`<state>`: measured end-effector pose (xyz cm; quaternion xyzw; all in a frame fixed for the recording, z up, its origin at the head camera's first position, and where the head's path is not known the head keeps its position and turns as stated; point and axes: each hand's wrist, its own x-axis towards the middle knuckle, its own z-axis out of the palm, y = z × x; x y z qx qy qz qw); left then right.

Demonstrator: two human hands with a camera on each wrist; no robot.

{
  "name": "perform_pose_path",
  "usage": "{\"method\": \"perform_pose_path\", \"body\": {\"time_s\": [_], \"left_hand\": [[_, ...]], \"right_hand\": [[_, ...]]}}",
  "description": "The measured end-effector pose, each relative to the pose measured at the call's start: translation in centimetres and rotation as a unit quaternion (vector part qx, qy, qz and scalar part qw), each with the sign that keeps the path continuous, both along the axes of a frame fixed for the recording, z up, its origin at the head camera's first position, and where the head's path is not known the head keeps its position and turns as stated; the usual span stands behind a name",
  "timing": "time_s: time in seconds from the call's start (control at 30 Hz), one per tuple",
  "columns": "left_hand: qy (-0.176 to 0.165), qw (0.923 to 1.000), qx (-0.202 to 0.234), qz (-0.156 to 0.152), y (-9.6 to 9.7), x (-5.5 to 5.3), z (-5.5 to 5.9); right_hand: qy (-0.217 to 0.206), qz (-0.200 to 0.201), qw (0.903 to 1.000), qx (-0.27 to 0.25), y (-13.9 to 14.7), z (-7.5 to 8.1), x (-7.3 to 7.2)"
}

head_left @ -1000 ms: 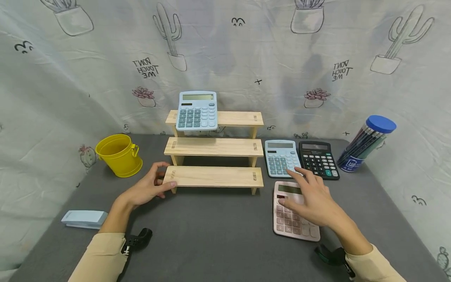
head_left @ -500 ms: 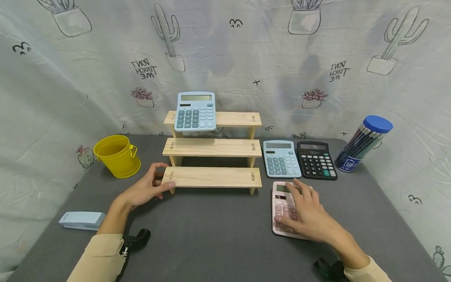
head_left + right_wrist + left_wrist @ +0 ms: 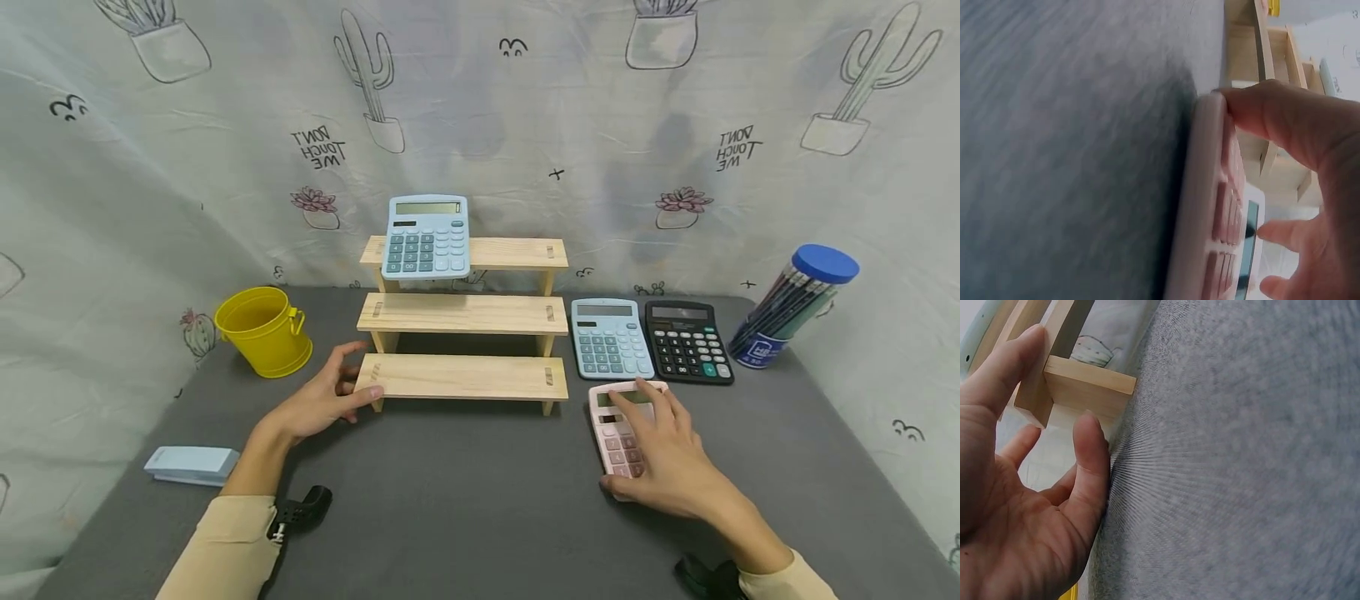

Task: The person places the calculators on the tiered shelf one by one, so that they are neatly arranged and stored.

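A pink calculator (image 3: 619, 442) lies on the grey table at the right, turned at a slight angle. My right hand (image 3: 671, 462) grips it, thumb at its near left corner and fingertips by the display; the hand hides its right part. In the right wrist view, the thumb presses against the edge of the pink calculator (image 3: 1200, 206). My left hand (image 3: 318, 400) holds the left end of a three-step wooden shelf (image 3: 461, 377), thumb on the lowest board. In the left wrist view, the index finger stands apart from the wood. A light blue calculator (image 3: 427, 237) leans on the top step.
Behind the pink calculator lie a second blue calculator (image 3: 611, 337) and a black calculator (image 3: 686, 342). A blue-lidded tub of pencils (image 3: 795, 304) stands at the far right. A yellow bucket (image 3: 264, 333) and a pale blue stapler-like object (image 3: 191, 464) are at the left.
My right hand has drawn back from the second blue calculator onto the pink one, its thumb sliding to the near corner. The pink calculator has turned slightly. My left hand stays at the shelf.
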<state>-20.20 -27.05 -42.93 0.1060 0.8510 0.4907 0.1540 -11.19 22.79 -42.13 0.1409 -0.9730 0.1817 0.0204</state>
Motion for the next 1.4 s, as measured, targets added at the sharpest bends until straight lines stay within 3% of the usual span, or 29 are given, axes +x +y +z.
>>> {"method": "perform_pose_path", "body": {"time_s": [0.2,0.37,0.63,0.8,0.93,1.13,1.4], "left_hand": [[0.003,0.9999,-0.005,0.012,0.1,0.2,0.2],[0.002,0.9998,-0.016,0.010,-0.2,0.2,0.1],[0.003,0.9998,-0.016,0.006,0.0,0.3,-0.3],[0.000,0.9998,-0.018,0.001,0.3,0.1,-0.2],[0.000,0.9998,-0.019,-0.002,0.4,0.0,-0.2],[0.000,0.9999,-0.016,-0.002,0.5,-0.1,-0.2],[-0.005,0.9998,-0.021,0.001,0.4,-0.2,-0.3]], "right_hand": [[-0.008,0.006,0.9999,-0.006,0.9,-0.2,0.3],[0.009,0.002,0.9998,-0.019,1.1,-0.2,0.3],[0.012,-0.013,0.9957,-0.091,2.1,0.1,0.3],[0.020,-0.019,0.9919,-0.124,2.5,1.1,0.9],[0.050,-0.011,0.9863,-0.157,2.6,2.1,1.1],[0.110,0.016,0.9756,-0.189,2.6,3.4,0.6],[0.129,0.020,0.9715,-0.198,2.0,5.0,-0.2]]}}
